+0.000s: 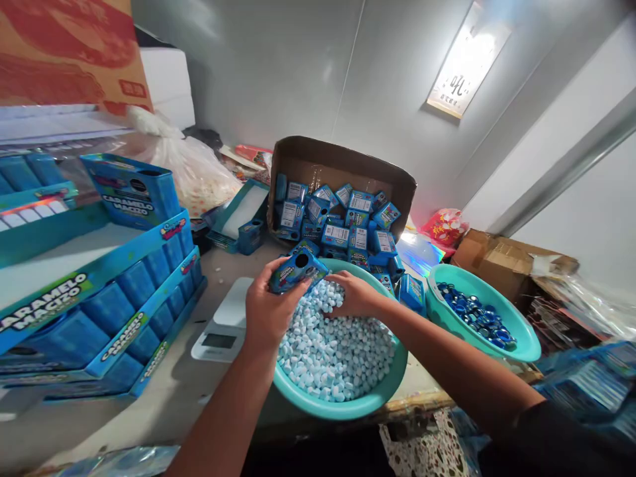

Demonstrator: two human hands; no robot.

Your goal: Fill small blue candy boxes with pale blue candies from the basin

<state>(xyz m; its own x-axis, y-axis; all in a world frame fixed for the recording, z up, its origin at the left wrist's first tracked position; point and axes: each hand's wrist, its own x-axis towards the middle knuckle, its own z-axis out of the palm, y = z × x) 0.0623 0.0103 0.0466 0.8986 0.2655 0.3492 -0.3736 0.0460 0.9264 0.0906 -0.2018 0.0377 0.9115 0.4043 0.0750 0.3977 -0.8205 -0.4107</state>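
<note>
Blue container [289, 275] in the left hand [271, 301]

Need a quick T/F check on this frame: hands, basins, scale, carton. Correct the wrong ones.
1. The left hand holds a blue container. True.
2. The right hand rests on the scale. False: it is in the pale pieces filling the front basin.
3. The scale is to the left of the front basin. True.
4. The cardboard carton is sealed shut. False: it is open, with blue containers showing inside.
5. A second turquoise basin holds small blue parts. True.
</note>
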